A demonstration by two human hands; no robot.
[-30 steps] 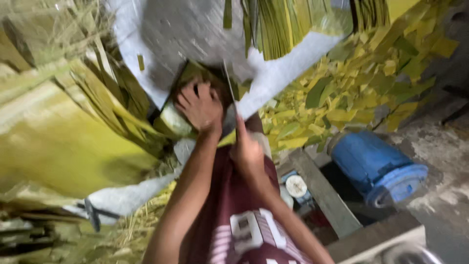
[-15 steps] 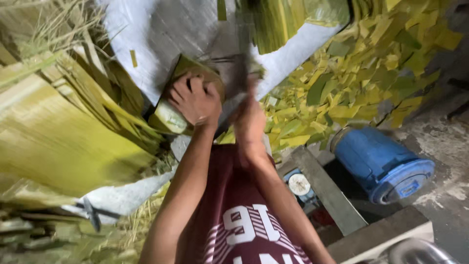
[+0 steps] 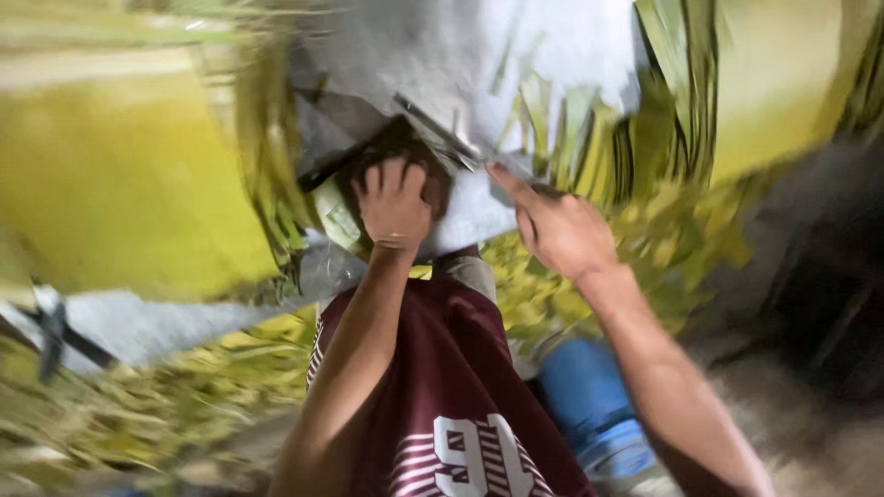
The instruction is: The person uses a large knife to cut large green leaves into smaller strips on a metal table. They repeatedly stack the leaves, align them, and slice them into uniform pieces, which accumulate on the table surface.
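Rough leaf-cutting workshop: heaped yellow-green leaf strips (image 3: pixel 120 184), blue motor (image 3: pixel 589 405)
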